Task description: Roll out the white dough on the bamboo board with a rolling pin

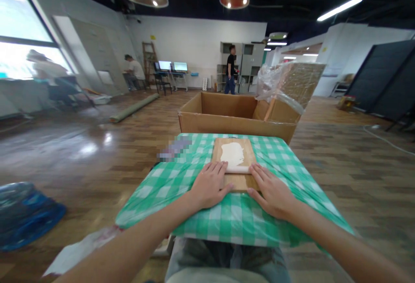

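A wooden board (253,158) lies on a table under a green and white checked cloth (275,151). Spread over the board is a thin, uneven sheet of cream-coloured dough (231,152). Across its near edge runs a pale cylinder, apparently a rolling pin (238,169). My left hand (210,186) rests on the cylinder's left end, fingers stretched out. At the right end lies my right hand (272,190), also with straight fingers, its thumb pointing toward the left one. Both ends of the cylinder are hidden under my fingers.
A blurred-out object (175,149) lies at the table's far left corner. Right behind the table stands a large open cardboard box (220,121) with plastic wrap (270,82). A blue plastic bag (29,216) sits on the left floor. A person (230,69) stands far back.
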Action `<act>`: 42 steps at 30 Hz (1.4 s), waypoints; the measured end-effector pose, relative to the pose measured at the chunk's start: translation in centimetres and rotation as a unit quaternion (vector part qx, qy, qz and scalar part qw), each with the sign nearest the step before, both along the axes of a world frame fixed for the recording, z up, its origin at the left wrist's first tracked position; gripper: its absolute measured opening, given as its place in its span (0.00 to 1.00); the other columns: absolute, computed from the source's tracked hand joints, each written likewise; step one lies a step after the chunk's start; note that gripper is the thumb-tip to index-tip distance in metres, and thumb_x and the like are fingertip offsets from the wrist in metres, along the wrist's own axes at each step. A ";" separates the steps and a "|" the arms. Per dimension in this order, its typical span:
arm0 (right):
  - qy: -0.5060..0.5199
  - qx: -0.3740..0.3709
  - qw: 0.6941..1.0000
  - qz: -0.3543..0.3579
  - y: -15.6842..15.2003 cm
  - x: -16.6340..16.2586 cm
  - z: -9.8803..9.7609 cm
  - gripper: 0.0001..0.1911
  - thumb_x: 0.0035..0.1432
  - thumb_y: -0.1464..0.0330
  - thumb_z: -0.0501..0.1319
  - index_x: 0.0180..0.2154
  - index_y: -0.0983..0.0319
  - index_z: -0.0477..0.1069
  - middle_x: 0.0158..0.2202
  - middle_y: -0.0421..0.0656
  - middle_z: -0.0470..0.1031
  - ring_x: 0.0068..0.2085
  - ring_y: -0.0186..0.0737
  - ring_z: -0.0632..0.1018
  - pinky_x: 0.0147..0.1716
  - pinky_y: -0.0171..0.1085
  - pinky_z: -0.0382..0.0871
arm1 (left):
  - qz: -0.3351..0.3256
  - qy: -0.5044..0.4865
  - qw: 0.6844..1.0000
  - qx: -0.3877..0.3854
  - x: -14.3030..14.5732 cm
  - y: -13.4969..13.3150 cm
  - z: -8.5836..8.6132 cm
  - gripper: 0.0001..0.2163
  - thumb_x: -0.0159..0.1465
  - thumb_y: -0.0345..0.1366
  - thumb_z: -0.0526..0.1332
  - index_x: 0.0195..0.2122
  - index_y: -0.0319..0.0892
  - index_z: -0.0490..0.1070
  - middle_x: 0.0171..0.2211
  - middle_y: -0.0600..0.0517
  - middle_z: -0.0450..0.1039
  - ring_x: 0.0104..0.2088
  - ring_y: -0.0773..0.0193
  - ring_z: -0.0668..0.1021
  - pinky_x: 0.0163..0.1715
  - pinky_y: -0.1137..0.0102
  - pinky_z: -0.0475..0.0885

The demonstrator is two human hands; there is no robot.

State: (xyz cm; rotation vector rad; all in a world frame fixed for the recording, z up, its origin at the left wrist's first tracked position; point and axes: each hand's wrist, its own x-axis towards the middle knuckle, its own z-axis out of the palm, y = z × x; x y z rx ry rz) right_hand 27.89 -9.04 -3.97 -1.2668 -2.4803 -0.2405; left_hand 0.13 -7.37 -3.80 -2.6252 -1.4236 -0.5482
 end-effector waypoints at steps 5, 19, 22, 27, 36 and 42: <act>0.003 -0.019 1.000 -0.013 1.8 -0.8 0.6 0.19 0.73 0.65 0.53 0.59 0.63 0.71 0.59 0.55 0.77 0.60 0.56 0.77 0.59 0.53 0.73 | -0.039 -0.047 0.995 -0.078 -1.6 1.7 1.7 0.23 0.77 0.50 0.49 0.66 0.47 0.70 0.65 0.46 0.74 0.65 0.53 0.75 0.67 0.57 0.67; 0.060 -0.027 0.996 -0.064 8.0 6.4 0.5 0.07 0.66 0.70 0.52 0.40 0.55 0.68 0.35 0.46 0.78 0.33 0.49 0.79 0.32 0.44 0.71 | 0.103 -0.293 0.936 -0.164 -5.3 18.3 5.6 0.13 0.66 0.40 0.60 0.44 0.42 0.82 0.45 0.47 0.85 0.48 0.53 0.84 0.49 0.64 0.78; 0.203 -0.048 0.967 -0.150 10.9 6.9 1.8 0.10 0.65 0.58 0.57 0.32 0.54 0.65 0.25 0.41 0.73 0.26 0.46 0.75 0.26 0.42 0.64 | 0.109 -0.225 0.952 -0.174 -2.8 19.2 3.8 0.15 0.63 0.46 0.65 0.44 0.42 0.81 0.46 0.45 0.84 0.49 0.50 0.83 0.47 0.63 0.77; 0.474 -0.202 0.838 -0.179 15.4 1.9 3.6 0.18 0.56 0.49 0.62 0.30 0.55 0.64 0.18 0.34 0.63 0.16 0.37 0.65 0.16 0.37 0.55 | 0.138 -0.032 0.966 -0.218 1.9 19.6 3.3 0.36 0.52 0.65 0.70 0.52 0.39 0.76 0.55 0.37 0.79 0.56 0.40 0.80 0.49 0.60 0.75; 0.335 0.004 0.931 -0.143 16.6 2.6 -1.3 0.14 0.61 0.58 0.59 0.26 0.57 0.63 0.21 0.38 0.66 0.24 0.38 0.68 0.27 0.38 0.53 | 0.153 -0.022 0.948 -0.277 2.5 20.2 3.7 0.30 0.48 0.64 0.72 0.39 0.43 0.77 0.43 0.46 0.82 0.43 0.50 0.82 0.32 0.68 0.69; 0.220 -0.003 0.970 -0.103 16.8 3.5 -2.6 0.08 0.60 0.65 0.58 0.28 0.57 0.63 0.23 0.40 0.70 0.26 0.40 0.72 0.28 0.38 0.53 | 0.129 -0.022 0.956 -0.261 2.4 20.3 3.8 0.24 0.49 0.61 0.73 0.24 0.44 0.70 0.24 0.55 0.71 0.33 0.59 0.77 0.28 0.71 0.61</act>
